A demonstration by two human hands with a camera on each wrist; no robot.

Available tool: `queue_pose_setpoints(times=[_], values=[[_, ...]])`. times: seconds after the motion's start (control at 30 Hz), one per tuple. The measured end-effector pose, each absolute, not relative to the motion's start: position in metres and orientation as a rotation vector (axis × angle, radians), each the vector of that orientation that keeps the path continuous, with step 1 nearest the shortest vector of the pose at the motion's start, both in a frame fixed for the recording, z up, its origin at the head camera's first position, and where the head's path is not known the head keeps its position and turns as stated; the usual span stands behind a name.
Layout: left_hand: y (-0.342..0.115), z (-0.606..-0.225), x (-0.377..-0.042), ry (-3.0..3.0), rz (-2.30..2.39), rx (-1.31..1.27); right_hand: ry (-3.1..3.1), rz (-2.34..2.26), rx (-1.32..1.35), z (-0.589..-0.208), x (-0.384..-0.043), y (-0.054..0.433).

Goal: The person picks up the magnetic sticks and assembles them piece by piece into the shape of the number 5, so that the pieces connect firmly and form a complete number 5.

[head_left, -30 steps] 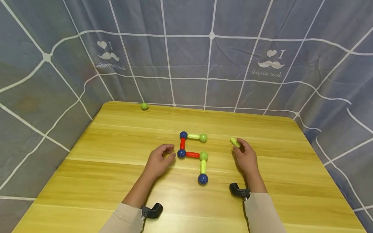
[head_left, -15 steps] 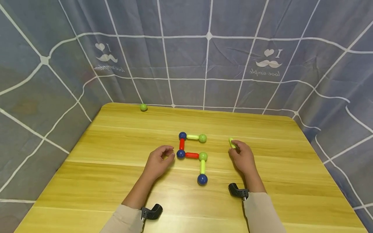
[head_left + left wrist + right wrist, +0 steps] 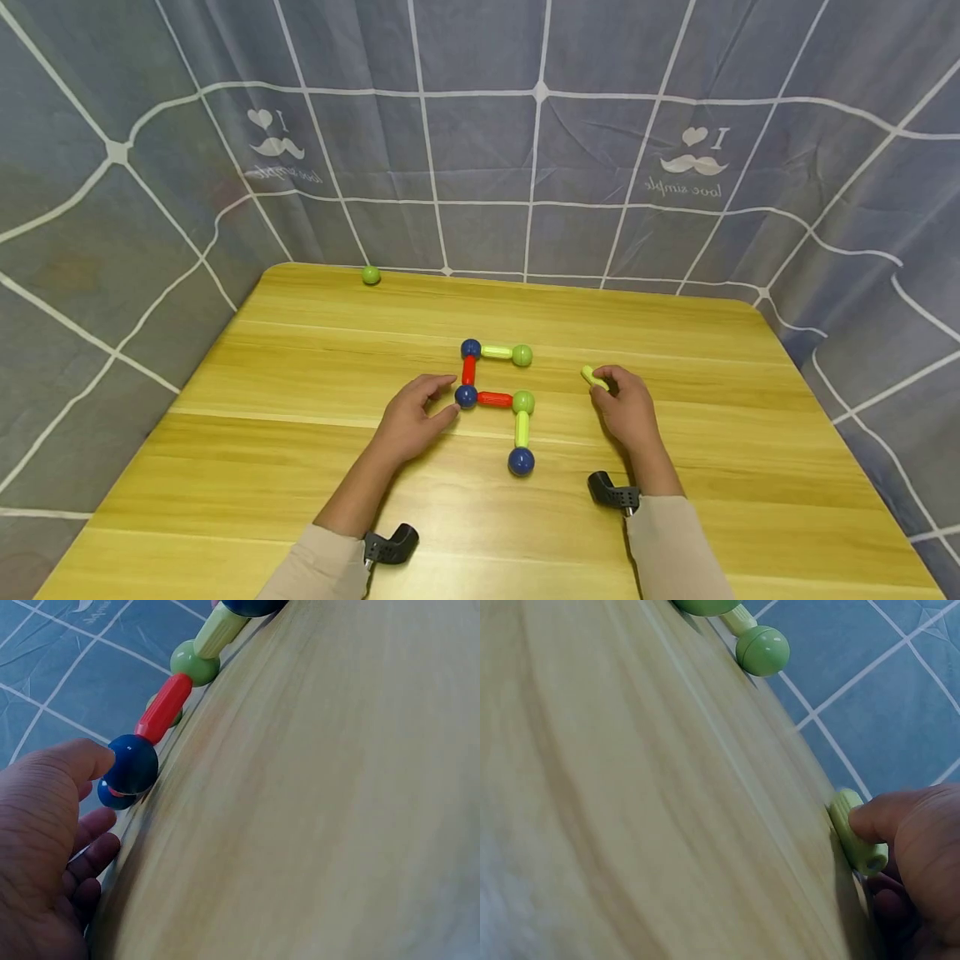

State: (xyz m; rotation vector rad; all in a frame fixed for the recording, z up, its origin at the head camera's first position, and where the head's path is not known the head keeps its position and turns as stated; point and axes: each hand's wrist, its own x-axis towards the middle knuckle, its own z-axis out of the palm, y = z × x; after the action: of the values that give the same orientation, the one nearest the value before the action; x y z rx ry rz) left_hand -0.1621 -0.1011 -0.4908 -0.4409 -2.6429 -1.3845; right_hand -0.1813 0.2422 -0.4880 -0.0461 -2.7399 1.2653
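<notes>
Joined magnetic rods and balls lie flat on the table in the head view. A red rod (image 3: 468,371) links the far blue ball (image 3: 470,348) to the near blue ball (image 3: 466,396). Another red rod (image 3: 495,399) runs right to a green ball (image 3: 523,402), then a yellow-green rod (image 3: 522,430) and a blue ball (image 3: 521,461). My left hand (image 3: 416,421) is beside the near blue ball, thumb and fingers apart; whether the thumb touches it I cannot tell. My right hand (image 3: 628,408) pinches a loose yellow-green rod (image 3: 857,838) between thumb and fingers.
A yellow-green rod (image 3: 497,352) leads from the far blue ball to a green ball (image 3: 522,356). One lone green ball (image 3: 371,275) sits at the table's back edge. A grey-blue curtain (image 3: 480,150) with white lines surrounds the wooden table (image 3: 300,467).
My right hand has shifted slightly left with the yellow-green rod, whose angle has turned back and forth. My left thumb and fingers have spread and come nearer the near blue ball.
</notes>
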Motion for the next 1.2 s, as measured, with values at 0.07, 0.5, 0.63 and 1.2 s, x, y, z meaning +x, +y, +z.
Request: queue_pose_setpoints(times=[0.07, 0.5, 0.63, 1.2], values=[[-0.101, -0.490, -0.162, -2.653, -1.364, -0.446, -2.739, 1.271, -0.067, -0.488, -0.182, 0.241], [-0.101, -0.489, -0.163, -2.646, -1.381, -0.464, -2.689, 1.329, -0.119, -0.487, -0.181, 0.240], [-0.100, -0.489, -0.162, -2.619, -1.440, -0.471, -2.671, 1.348, -0.127, -0.487, -0.180, 0.239], [-0.094, -0.493, -0.168, -2.586, -1.538, -0.461, -2.463, 1.704, -0.142, -0.484, -0.182, 0.229]])
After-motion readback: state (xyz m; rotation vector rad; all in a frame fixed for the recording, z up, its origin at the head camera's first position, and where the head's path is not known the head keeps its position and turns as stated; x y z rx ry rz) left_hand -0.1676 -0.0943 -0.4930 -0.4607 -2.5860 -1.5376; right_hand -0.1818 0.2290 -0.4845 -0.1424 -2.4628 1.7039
